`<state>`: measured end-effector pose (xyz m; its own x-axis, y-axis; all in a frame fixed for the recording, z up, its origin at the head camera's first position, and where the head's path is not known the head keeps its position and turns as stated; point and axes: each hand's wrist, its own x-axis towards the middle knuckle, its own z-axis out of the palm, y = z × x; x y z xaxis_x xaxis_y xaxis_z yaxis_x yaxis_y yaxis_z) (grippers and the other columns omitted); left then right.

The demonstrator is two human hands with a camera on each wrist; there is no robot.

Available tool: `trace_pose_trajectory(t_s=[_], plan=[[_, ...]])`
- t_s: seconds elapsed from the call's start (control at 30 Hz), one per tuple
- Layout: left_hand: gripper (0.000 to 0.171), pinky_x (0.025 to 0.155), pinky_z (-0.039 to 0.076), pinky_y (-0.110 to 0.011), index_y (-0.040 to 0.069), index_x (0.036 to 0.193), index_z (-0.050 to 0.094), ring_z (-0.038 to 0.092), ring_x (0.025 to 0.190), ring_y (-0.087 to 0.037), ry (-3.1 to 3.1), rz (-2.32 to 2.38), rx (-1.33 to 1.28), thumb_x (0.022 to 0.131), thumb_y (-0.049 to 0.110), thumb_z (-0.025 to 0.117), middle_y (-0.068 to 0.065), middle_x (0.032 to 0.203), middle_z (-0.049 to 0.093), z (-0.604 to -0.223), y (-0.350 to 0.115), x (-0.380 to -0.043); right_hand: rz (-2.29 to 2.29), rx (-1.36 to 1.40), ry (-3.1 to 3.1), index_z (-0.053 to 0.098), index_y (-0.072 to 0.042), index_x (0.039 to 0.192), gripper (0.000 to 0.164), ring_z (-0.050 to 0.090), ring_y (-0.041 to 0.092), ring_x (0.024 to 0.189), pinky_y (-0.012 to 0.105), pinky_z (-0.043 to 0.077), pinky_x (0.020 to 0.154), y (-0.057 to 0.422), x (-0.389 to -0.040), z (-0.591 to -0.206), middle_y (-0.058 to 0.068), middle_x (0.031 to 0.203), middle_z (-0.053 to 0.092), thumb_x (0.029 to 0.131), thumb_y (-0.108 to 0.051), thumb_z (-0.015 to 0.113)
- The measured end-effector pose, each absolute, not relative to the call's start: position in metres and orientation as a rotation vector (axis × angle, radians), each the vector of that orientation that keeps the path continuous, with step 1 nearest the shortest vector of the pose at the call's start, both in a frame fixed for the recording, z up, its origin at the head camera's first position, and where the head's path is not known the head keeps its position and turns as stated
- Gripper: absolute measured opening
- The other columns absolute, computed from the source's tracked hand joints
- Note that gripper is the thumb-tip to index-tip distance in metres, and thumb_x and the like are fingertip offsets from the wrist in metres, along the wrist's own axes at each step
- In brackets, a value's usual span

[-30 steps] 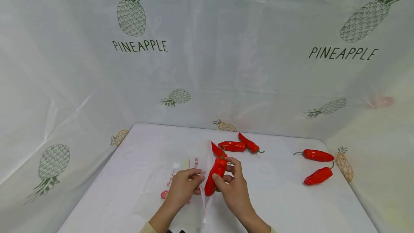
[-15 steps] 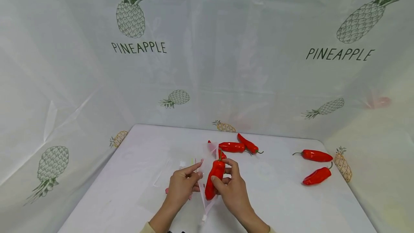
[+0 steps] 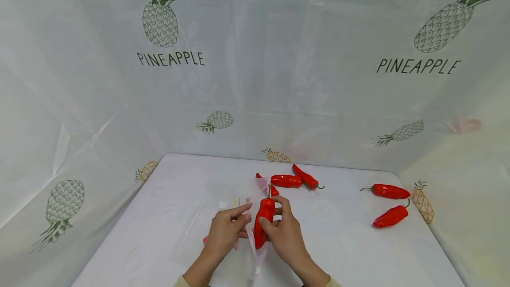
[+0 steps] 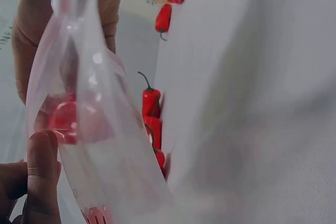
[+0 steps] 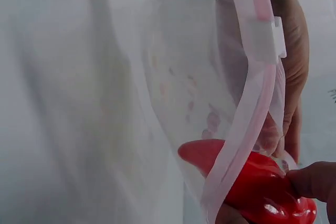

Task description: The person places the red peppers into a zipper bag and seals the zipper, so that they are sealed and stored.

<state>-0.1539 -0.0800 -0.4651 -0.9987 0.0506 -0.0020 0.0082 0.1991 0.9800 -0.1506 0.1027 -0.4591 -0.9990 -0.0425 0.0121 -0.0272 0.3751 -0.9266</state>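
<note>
A clear slider zip bag (image 5: pixel 184 66) with pink prints and a pinkish rim stands with its mouth spread, facing right. My left hand (image 3: pixel 223 231) pinches the near-left side of that mouth between thumb and fingers. In my right hand (image 3: pixel 287 234) is a glossy red chili pepper (image 3: pixel 264 220), gripped with its green stem up and its tip down. The right wrist view shows the pepper's tip (image 5: pixel 202 153) past the rim, inside the bag's mouth, while its thicker end is outside. A white slider (image 5: pixel 265 40) sits at the rim's near end.
Behind the bag lie more red peppers: one partly covered by the bag (image 3: pixel 274 191), one lying sideways (image 3: pixel 287 181) and one slanted (image 3: pixel 307 176). Two further peppers, an upper one (image 3: pixel 391 191) and a lower one (image 3: pixel 390 217), lie at the right of the white table (image 3: pixel 338 251).
The held pepper has moved slightly down and toward the bag, turning more upright. The bag's mouth has spread wider around it, its far edge shifting right over the pepper behind.
</note>
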Motion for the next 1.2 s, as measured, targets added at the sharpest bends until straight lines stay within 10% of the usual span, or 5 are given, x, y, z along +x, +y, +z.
trace_pose_trajectory(t_s=[1.2], plan=[[0.034, 0.071, 0.065, -0.024, 0.002, 0.130, 0.074, 0.078, 0.077, -0.022, 2.216, 2.104, 0.117, 0.100, 0.019, 0.074, -0.020, 0.124, 0.074, -0.452, -0.087, -0.160, -1.583, -0.185, 2.662, 0.044, -0.004, 0.152, 0.077, 0.067, 0.019, 0.081, 0.031, 0.065, 0.057, 0.096, -0.175, -0.457, 0.025, 0.125, 0.065, 0.090, -0.024, 0.085]])
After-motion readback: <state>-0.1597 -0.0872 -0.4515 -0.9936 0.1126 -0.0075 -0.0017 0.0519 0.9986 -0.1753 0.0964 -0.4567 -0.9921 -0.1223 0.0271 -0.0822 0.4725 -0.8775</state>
